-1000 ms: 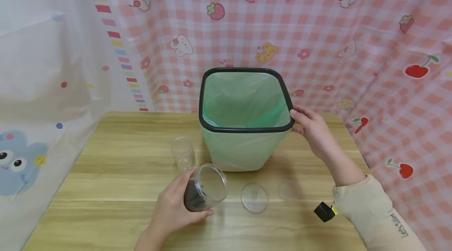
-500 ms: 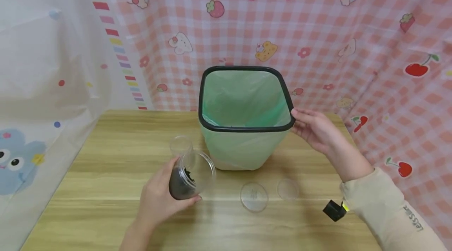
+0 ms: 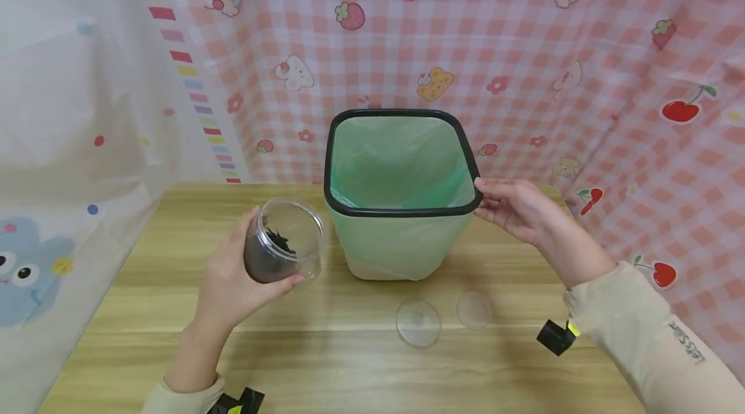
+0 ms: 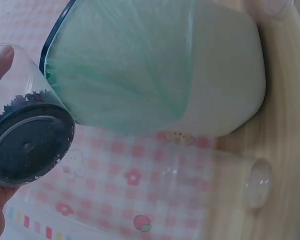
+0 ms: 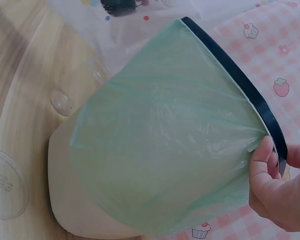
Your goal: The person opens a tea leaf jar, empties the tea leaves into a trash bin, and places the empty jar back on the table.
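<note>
My left hand (image 3: 224, 284) grips a clear jar (image 3: 269, 260) partly filled with dark, leaf-like bits (image 3: 280, 240). The jar is raised left of the bin and tilted, its open mouth facing up and to the right. Its dark bottom shows in the left wrist view. At the right, my right hand (image 3: 520, 213) pinches the black rim (image 5: 240, 82) of a pale trash bin (image 3: 396, 255) lined with a green bag (image 3: 401, 155); the thumb is on one side and fingers on the other. Nothing is visible inside the bag.
A second clear container (image 4: 225, 175) stands on the table behind the held jar, mostly hidden in the head view. Two clear round lids, a larger lid (image 3: 418, 323) and a smaller lid (image 3: 473, 310), lie before the bin. Patterned cloth hangs behind and alongside the wooden table.
My left hand has carried the jar left and away from me, now in front of the second container. My right hand stays at the bin's rim, its fingers slightly shifted.
</note>
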`<state>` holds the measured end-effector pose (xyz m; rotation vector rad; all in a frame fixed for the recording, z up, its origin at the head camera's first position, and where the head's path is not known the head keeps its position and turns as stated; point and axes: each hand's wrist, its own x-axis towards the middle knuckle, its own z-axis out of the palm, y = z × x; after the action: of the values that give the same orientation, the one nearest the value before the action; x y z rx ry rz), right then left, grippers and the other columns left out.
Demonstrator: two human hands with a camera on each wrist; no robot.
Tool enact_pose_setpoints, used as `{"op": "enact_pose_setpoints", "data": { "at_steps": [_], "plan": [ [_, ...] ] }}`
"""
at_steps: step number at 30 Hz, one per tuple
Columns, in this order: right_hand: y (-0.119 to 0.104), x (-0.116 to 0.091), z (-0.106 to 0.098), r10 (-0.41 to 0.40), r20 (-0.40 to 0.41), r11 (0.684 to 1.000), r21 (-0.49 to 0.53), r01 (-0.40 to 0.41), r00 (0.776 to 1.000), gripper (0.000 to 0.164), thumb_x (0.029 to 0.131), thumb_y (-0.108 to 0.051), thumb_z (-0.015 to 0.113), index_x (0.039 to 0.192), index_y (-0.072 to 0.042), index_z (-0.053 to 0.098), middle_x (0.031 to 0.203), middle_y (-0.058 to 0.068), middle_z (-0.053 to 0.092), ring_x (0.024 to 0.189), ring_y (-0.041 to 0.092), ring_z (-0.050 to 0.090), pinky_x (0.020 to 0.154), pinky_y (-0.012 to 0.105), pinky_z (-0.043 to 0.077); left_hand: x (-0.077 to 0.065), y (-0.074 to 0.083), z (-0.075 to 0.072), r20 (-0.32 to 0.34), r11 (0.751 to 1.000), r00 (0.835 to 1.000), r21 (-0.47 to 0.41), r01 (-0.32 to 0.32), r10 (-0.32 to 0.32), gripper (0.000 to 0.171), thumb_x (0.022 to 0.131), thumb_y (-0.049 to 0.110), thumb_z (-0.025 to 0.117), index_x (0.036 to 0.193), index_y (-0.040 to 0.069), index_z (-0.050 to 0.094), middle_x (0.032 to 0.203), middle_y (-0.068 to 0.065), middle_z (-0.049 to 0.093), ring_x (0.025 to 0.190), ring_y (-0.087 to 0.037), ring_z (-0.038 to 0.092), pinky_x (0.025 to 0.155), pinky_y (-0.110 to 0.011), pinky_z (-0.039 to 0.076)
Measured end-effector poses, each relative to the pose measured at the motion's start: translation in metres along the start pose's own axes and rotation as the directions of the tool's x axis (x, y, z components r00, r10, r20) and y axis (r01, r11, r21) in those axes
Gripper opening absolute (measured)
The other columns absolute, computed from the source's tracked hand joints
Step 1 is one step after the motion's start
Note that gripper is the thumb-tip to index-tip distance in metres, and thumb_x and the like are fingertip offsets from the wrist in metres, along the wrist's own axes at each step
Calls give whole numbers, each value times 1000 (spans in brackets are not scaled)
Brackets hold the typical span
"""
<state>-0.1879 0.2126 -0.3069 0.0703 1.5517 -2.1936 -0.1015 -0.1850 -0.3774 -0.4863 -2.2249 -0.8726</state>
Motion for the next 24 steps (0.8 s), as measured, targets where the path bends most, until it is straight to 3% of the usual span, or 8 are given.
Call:
{"op": "enact_pose_setpoints", "data": {
  "at_steps": [7,13,18,24],
  "plan": [
    [-1,1,2,8,-6,1000,-23,-8,1000,16,96,-9,50,90,-3,65,84,7,62,76,14,58,74,24,52,32,-8,-17,81,998,997,57,-19,14,103,63,74,63,136,5,41,121,-22,55,103,-39,56,77,-54,46],
    [0,1,2,4,-16,1000,-13,-4,1000,17,95,-8,51,89,-3,65,82,7,62,75,14,59,73,24,52,71,-7,-28,168,979,983,175,-104,74,103,55,53,79,138,8,39,117,-23,57,93,-39,59,69,-52,48],
    [1,1,1,8,-18,1000,-14,-8,1000,16,95,-8,50,89,-3,64,83,7,62,75,14,59,74,24,52,102,0,-34,275,965,955,199,-173,115,103,56,49,81,138,7,38,122,-20,55,100,-36,57,73,-51,48],
    [0,1,1,10,-14,1000,-28,-11,1000,16,96,-9,50,90,-3,64,83,6,62,76,13,59,75,24,52,135,4,-34,393,953,914,225,-204,102,101,58,48,83,136,5,37,119,-19,54,103,-33,54,81,-51,46]
  ]
}}
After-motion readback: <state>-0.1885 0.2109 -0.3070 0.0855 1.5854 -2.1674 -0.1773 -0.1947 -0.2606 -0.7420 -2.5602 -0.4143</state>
